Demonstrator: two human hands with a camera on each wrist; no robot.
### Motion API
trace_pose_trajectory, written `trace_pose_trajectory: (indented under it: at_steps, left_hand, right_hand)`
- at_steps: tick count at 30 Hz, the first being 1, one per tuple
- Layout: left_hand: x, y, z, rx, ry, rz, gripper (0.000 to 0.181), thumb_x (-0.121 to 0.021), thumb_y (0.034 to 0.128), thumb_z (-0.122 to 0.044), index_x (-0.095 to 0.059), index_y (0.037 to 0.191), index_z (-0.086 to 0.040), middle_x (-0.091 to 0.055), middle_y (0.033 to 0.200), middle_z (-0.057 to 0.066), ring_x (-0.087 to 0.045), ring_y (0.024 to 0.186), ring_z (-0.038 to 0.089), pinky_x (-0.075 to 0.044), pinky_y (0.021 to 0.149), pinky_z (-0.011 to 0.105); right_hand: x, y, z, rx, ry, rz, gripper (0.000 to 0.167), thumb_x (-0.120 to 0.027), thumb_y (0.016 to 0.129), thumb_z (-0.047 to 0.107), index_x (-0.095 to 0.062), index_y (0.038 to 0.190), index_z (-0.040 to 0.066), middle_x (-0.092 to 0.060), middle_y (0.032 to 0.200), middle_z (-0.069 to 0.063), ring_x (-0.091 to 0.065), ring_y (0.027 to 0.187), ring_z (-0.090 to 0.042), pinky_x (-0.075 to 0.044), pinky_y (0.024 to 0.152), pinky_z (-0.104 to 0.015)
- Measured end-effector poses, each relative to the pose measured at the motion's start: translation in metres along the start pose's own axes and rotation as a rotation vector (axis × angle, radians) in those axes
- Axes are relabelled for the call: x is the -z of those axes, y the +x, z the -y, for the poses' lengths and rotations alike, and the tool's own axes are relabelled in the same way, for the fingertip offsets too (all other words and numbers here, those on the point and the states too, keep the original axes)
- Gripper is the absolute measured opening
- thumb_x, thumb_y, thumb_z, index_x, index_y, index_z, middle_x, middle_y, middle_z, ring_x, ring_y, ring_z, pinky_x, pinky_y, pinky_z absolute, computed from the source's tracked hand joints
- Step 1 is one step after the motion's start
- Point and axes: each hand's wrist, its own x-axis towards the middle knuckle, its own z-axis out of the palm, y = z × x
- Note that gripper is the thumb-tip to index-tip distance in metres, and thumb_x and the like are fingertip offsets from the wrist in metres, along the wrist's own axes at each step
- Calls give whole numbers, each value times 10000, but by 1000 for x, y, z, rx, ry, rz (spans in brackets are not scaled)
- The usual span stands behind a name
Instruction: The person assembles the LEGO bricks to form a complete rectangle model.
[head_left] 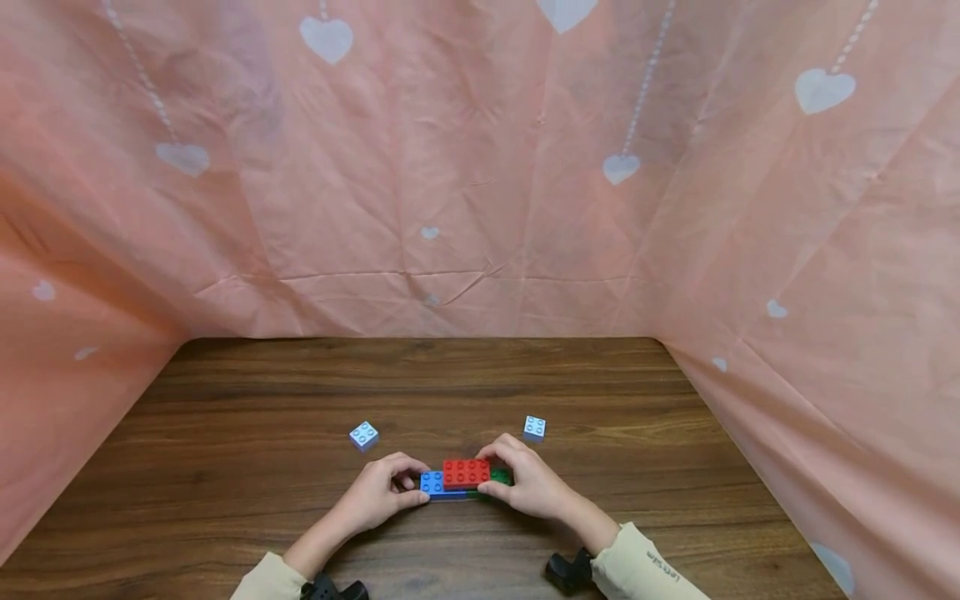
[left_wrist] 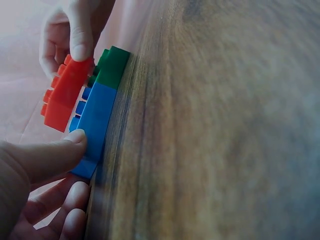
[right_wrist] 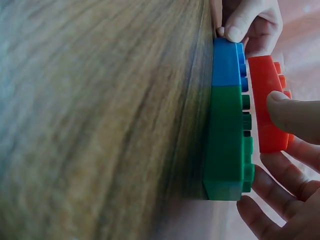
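1. Far left: a pale blue four-stud brick (head_left: 363, 436) sits on the dark wooden table (head_left: 247, 433), beyond the left hand and apart from it.
2. Left hand (head_left: 377, 493): it holds the left end of a blue brick (head_left: 432, 482) in a narrow pinch, the thumb on the near long face and a finger at the far side. The blue brick rests on the table, studs up, sticking out to the right of this grip.
3. Centre: a red brick (head_left: 467, 473), two rows of four studs on top, is held level above the row. The wrist views show a gap between its underside and the studs below. It spans the join where the blue brick meets a green brick (right_wrist: 225, 142) end to end.
4. Right of centre: the green brick lies on the table, its right end reaching past the red one, beneath the right hand.
5. Right hand (head_left: 531, 485): it grips the red brick near its right end, thumb on the near face, fingers at the far side. Most of the red brick extends left of the grip. Lower fingers are close to the green brick; contact is unclear.
6. Far right: a second pale four-stud brick (head_left: 534, 428) sits just beyond the right hand.
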Motion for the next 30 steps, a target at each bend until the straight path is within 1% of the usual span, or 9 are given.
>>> trace_pose_trajectory:
  at_steps: [4,7,12,18,25,30]
  left_hand:
    - [-1,-1,1,0,-3,6,274,-775,763,-203,-678,998,-98,-582,901,-25,-537,736,83,-449,591,219]
    - [-2,0,1,4,-1,6,274,-774,764,-208,-678,998,-104,-583,905,-24,-536,737,82,-448,592,221]
    - [-1,1,2,5,6,0,271,-775,763,-219,-679,995,-116,-583,901,-33,-533,733,76,-445,591,220]
    - [-1,1,2,0,1,-7,273,-777,760,-215,-678,994,-114,-585,898,-29,-536,731,81,-446,587,220]
    - [-2,0,2,-2,4,-8,272,-776,761,-211,-678,995,-111,-584,902,-32,-535,734,73,-448,589,220]
    - [-1,0,1,-4,0,-17,272,-782,752,-191,-679,990,-106,-588,905,-31,-538,728,69,-450,590,219]
  right_hand:
    - [-2,-1,-2,-32,6,27,293,-732,813,242,-608,1065,160,-526,981,88,-533,900,-174,-441,794,-299]
    - [-2,-1,-2,-40,11,41,288,-722,821,261,-607,1068,168,-522,978,92,-527,895,-156,-442,791,-294]
    - [-2,1,-2,-39,13,46,281,-727,817,252,-613,1057,162,-522,968,86,-525,894,-144,-437,793,-291]
    - [0,3,0,-34,-15,48,275,-742,801,240,-623,1034,154,-531,960,75,-523,887,-131,-435,793,-292]
    - [1,2,2,-71,-17,63,260,-741,802,257,-632,1021,172,-539,957,92,-530,883,-126,-440,784,-296]
    - [2,3,4,-64,-42,60,267,-754,787,249,-640,1015,170,-545,950,92,-528,881,-120,-440,789,-302]
